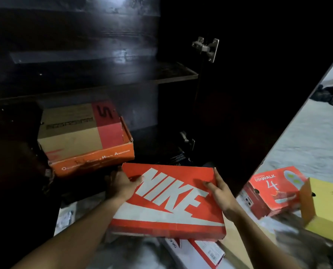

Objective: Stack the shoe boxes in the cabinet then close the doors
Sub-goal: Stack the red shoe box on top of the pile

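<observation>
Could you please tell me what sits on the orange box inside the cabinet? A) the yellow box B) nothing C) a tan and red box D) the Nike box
C: a tan and red box rests on the orange box in the cabinet, while the left hand and right hand hold the Nike box in front.

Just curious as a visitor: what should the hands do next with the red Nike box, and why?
Probably lift the Nike box forward onto the tan box: left hand and right hand grip it before the cabinet, where two boxes sit stacked.
</observation>
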Motion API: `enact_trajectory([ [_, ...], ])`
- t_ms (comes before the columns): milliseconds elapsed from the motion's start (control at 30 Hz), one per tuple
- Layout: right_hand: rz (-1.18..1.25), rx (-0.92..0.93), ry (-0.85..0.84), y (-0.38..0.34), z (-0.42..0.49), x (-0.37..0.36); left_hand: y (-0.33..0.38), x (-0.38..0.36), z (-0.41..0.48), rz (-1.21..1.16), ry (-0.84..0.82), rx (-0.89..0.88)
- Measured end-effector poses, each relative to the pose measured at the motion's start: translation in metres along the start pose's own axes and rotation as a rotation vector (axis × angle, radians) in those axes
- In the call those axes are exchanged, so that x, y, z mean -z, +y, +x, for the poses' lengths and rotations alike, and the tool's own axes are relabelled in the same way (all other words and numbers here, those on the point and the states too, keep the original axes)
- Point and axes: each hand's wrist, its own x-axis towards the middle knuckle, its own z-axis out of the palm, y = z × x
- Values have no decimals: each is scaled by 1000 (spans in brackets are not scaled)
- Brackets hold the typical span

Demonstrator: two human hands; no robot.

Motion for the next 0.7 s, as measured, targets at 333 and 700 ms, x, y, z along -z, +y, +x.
enact_trajectory([
  [333,-30,92,-57,11,-67,9,-21,39,-47,-294,-291,-96],
  [700,-134,204,-130,35,-106,17,-46,41,-105,-375,-373,-252],
])
